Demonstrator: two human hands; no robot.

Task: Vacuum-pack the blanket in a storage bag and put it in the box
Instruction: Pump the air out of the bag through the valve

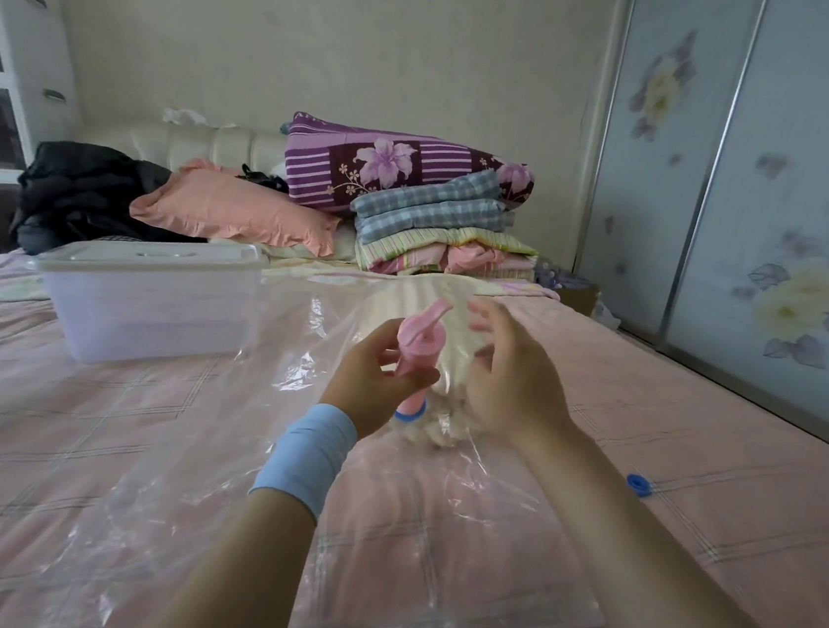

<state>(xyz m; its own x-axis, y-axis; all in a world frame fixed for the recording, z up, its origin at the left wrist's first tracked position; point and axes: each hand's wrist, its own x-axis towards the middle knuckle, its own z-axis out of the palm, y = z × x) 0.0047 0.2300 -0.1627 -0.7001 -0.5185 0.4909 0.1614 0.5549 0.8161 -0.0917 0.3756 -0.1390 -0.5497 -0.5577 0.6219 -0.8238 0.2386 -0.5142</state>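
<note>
pink checked bed (81,405) under clear bag (427,547); left hand (379,382) grips pump (419,345), right hand (514,376) loose.

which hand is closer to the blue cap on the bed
Right. The right hand, open, is left of the blue cap; the left hand grips the pink pump farther left.

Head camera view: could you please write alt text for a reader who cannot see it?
A left hand grips a pink hand pump standing on the blue valve of a clear storage bag holding a cream blanket. The open right hand hovers beside it; a lidded plastic box sits farther left.
</note>
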